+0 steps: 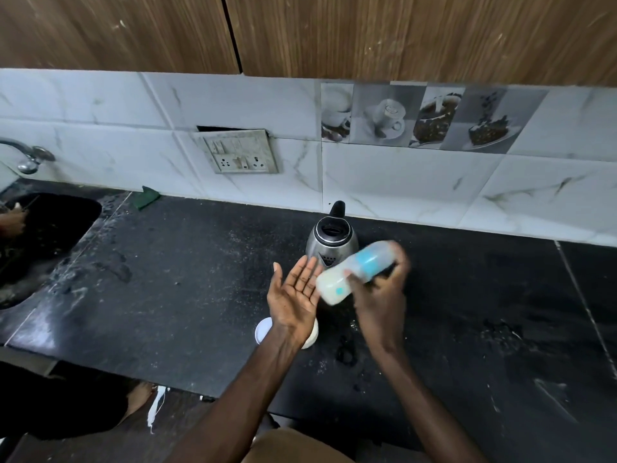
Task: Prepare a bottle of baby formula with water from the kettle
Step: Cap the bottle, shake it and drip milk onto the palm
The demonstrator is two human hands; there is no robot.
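**Inspector:** Above the table [167,279], just in front of the kettle [332,242], the right hand [380,289] holds the bottle [357,272] tilted almost flat. Its fingers are wrapped round the middle of it. The bottle is blurred; I judge it is being shaken to mix.

**Assistant:** And the left hand [297,295]?

**Inspector:** Palm up, fingers spread, gripping nothing. It sits just beside the bottle's lower end, either to take a tap from it or to test a drop for heat (I cannot tell which, nor whether they touch).

**Assistant:** Contents?

**Inspector:** Milky white liquid gathered in the lower end. The bottle is translucent plastic, cylindrical, with a blue band and a clear cap at the upper end.

**Assistant:** Kettle condition?

**Inspector:** Brushed steel body, rounded, black lid and handle, standing upright near the tiled wall [400,182]. That leaves it clear of the working space.

**Assistant:** Anything else?

**Inspector:** A white round lid [263,330] lies under the left wrist, partly hidden. The table is dark speckled stone, dusted with pale powder or droplets. A sink [50,228] is set in at far left.
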